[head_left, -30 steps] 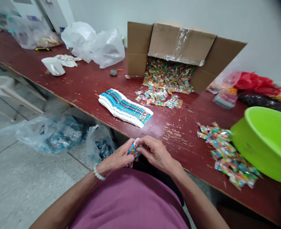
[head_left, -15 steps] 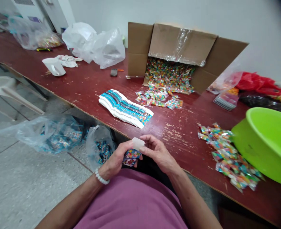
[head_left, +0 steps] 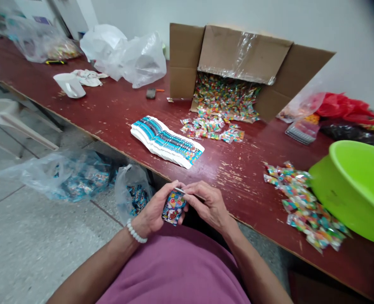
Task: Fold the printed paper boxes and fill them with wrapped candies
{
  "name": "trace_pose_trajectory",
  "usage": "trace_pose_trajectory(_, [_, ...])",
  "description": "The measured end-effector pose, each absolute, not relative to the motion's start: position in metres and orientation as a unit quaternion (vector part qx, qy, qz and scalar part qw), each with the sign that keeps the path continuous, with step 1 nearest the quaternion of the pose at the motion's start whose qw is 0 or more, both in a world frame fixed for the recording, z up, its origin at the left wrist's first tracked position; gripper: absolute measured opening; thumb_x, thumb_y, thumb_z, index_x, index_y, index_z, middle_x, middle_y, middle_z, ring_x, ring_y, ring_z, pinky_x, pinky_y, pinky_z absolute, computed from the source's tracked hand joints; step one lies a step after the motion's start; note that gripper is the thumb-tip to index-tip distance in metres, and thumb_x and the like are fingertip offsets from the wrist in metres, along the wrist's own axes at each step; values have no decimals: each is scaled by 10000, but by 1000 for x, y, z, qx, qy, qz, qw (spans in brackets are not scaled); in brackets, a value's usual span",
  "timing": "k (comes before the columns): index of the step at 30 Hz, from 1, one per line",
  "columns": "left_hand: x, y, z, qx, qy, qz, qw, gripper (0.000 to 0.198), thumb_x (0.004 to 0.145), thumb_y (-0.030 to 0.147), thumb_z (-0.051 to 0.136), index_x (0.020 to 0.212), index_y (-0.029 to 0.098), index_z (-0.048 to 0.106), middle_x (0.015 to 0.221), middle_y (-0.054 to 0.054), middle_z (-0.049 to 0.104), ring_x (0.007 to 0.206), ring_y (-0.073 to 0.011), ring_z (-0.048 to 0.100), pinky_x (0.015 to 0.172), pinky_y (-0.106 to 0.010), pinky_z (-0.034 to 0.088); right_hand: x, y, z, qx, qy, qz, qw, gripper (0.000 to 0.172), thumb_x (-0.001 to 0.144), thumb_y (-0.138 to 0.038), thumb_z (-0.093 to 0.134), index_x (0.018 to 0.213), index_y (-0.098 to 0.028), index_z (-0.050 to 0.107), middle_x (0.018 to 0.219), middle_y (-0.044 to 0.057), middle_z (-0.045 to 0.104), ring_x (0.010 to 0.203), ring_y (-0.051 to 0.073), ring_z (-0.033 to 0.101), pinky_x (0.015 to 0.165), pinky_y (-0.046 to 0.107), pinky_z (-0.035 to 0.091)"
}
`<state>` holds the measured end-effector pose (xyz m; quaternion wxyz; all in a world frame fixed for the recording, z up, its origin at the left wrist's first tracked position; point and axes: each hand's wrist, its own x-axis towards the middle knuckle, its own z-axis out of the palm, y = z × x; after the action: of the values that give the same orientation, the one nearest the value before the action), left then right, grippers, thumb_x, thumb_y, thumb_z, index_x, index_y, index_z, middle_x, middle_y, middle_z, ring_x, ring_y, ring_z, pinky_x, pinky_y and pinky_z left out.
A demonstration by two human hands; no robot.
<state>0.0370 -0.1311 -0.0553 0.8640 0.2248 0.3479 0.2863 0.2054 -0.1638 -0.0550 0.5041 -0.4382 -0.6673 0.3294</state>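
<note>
two hands are holding a colourful packet [head_left: 173,207] just off the desk [head_left: 237,185] edge
the left hand [head_left: 153,209] is gripping it closed against the palm, while the right hand [head_left: 209,207] is pinching a thin white strip [head_left: 180,190] at its top

From here I count two hands, a left hand [head_left: 151,209] and a right hand [head_left: 208,207], on one printed packet [head_left: 173,207]; one cardboard box [head_left: 245,52], one green plastic basin [head_left: 354,190], one white mug [head_left: 69,85], one white plastic chair [head_left: 6,114], and two clear plastic bags [head_left: 131,190] on the floor.
</note>
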Motion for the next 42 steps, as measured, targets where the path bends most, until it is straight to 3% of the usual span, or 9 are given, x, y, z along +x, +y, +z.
trace_pose_trajectory(5, [40,-135,-51,309,383,344,799,273,847,438,654,986,204,643,682,9,642,489,-126,588,396,-211,508,200,-163,-56,-498,-576,432,482,151,875,-355,697,877,-205,713,810,27,720,615,138,663,631,274,534])
trace_pose_trajectory(12, [38,-136,-61,335,371,267,824,762,869,756,416,1291,164,647,641,-40,644,460,-136,570,393,-216,482,198,-158,-58,-453,-506,558,477,173,861,-347,699,795,-187,696,997,66,751,596,136,644,551,279,535])
trace_pose_trajectory(18, [34,-133,-60,313,400,301,807,559,822,503,644,1271,173,680,796,-63,697,582,-155,625,408,-214,504,201,-164,-60,-467,-648,398,451,144,937,-309,619,925,-237,744,1019,64,735,949,212,663,897,400,516])
trace_pose_trajectory(22, [31,-133,-63,285,414,320,803,490,785,354,639,1247,195,675,995,-67,710,548,-131,605,397,-242,518,193,-171,-70,-464,-674,382,428,214,944,-329,620,1125,-263,712,1187,90,641,1161,226,600,1019,426,463])
trace_pose_trajectory(26, [18,-132,-73,344,452,355,742,490,786,361,615,1245,191,641,843,-41,701,558,-152,609,434,-254,523,187,-172,-76,-480,-686,352,418,285,881,-320,690,1160,-266,689,1273,101,572,1194,234,582,1008,406,478])
trace_pose_trajectory(29, [-7,-123,-87,401,513,402,644,499,812,439,599,1242,187,622,735,-19,672,584,-164,630,512,-253,524,201,-153,-74,-523,-659,305,447,242,882,-322,664,1104,-229,687,1171,96,627,993,208,641,853,349,532])
trace_pose_trajectory(33, [-50,-103,-125,489,631,400,449,538,821,535,589,1237,196,634,1044,-94,711,945,-270,693,824,-387,558,240,-96,-73,-634,-618,189,424,333,883,-395,610,1130,-180,668,1035,100,665,787,211,626,806,384,517])
trace_pose_trajectory(38, [-84,-83,-167,538,689,363,324,597,825,546,556,1286,172,611,1301,-181,636,1173,-344,606,1042,-530,432,262,-33,-83,-730,-613,112,280,651,820,-541,667,1312,-126,566,1261,197,569,1123,334,563,950,454,449])
trace_pose_trajectory(42, [-89,-76,-162,540,668,402,317,542,817,487,571,1252,168,616,1255,-163,652,1122,-305,625,1004,-478,472,260,-21,-93,-772,-595,109,196,670,740,-725,658,1149,-195,642,1278,174,536,1171,377,506,927,498,428])
